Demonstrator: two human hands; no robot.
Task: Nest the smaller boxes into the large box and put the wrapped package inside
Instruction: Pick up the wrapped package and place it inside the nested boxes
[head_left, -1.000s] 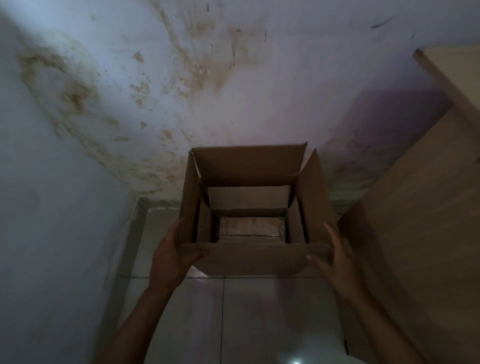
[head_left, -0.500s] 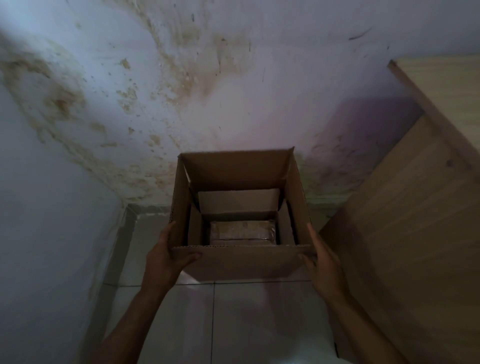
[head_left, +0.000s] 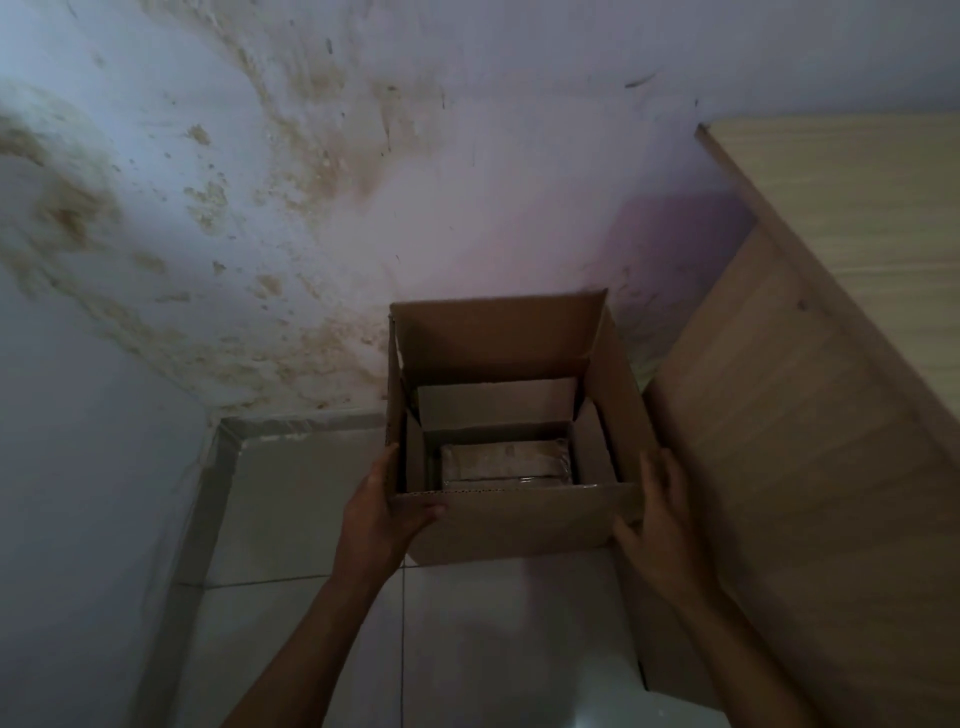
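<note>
A large brown cardboard box (head_left: 511, 525) stands open on the tiled floor, its flaps upright. Inside it sits a smaller box (head_left: 496, 402) with pale flaps raised. A wrapped package (head_left: 506, 460) in shiny film lies at the bottom of that inner box. My left hand (head_left: 382, 512) grips the large box's near left corner, thumb over the front wall. My right hand (head_left: 657, 512) presses flat against the near right corner and side.
A stained white wall (head_left: 311, 208) rises behind the box and meets another wall at the left. A wooden cabinet (head_left: 810, 415) stands close on the right. Pale floor tiles (head_left: 291, 504) lie in front and to the left.
The right flap of the large box has swung from splayed outward to upright. The box sits closer to the wooden cabinet. Both hands keep their hold on the near corners.
</note>
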